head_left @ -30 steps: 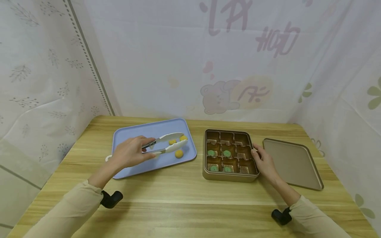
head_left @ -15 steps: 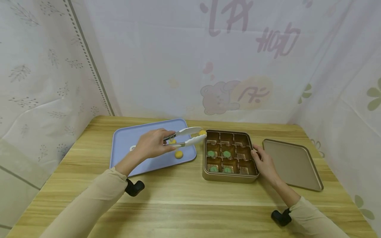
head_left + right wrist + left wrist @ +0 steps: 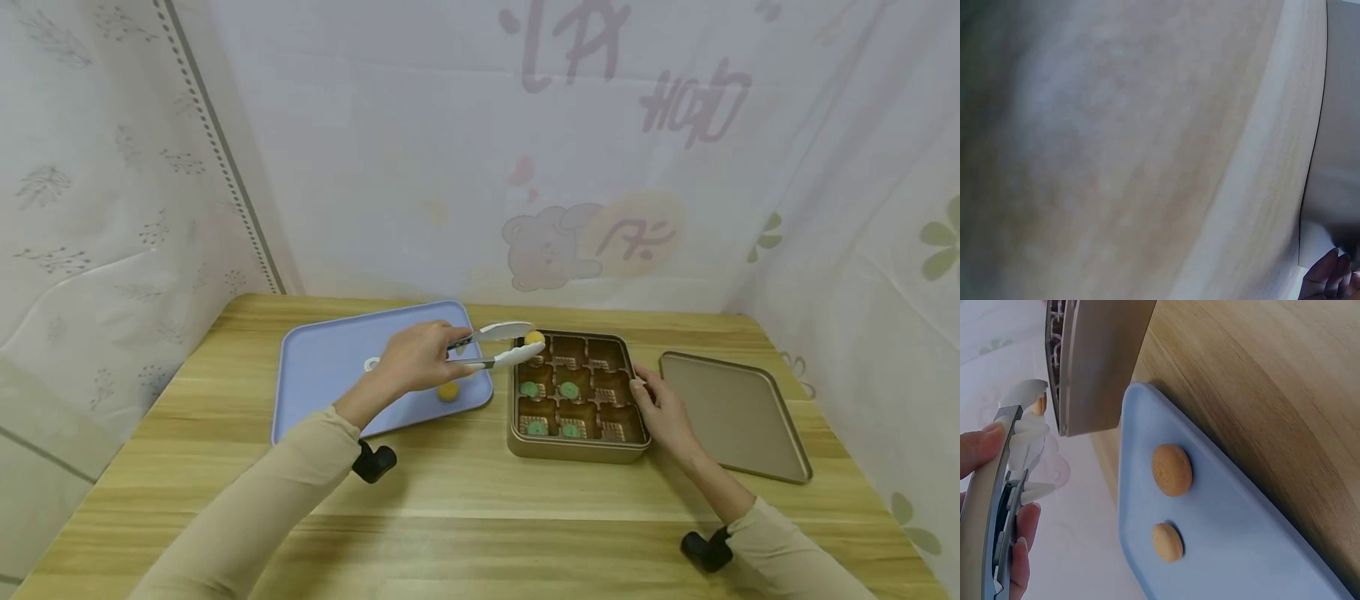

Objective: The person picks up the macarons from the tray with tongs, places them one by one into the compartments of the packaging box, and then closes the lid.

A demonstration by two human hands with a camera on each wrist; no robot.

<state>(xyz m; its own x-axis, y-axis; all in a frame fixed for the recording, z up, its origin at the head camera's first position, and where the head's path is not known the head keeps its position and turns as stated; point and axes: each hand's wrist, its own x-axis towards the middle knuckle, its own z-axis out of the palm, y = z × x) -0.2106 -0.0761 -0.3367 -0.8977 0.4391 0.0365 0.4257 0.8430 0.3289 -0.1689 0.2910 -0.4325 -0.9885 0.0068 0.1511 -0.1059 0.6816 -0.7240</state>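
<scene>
My left hand (image 3: 416, 357) grips a pair of metal tongs (image 3: 982, 512) with white scalloped tips. Between those tips sits a small round yellow cookie (image 3: 534, 337), over the back-left compartment of a bronze-coloured tin box (image 3: 577, 450). The box has a brown divided insert; several green cookies (image 3: 570, 390) lie in its left and middle compartments, in the middle and front rows. My right hand (image 3: 666, 412) holds the box by its right side, thumb at the rim. Two yellow cookies with embossed tops (image 3: 1171, 470) rest on a blue tray (image 3: 1229, 519) in the left wrist view.
A flat bronze lid (image 3: 738, 417) lies on the wooden table (image 3: 480, 517) right of the box. The tray stands left of the box, with a narrow strip of table between. A printed curtain (image 3: 375, 167) hangs behind the table.
My left hand has moved right, carrying a yellow cookie in the tongs from the tray to over the back-left compartment. My right hand has stayed at the box.
</scene>
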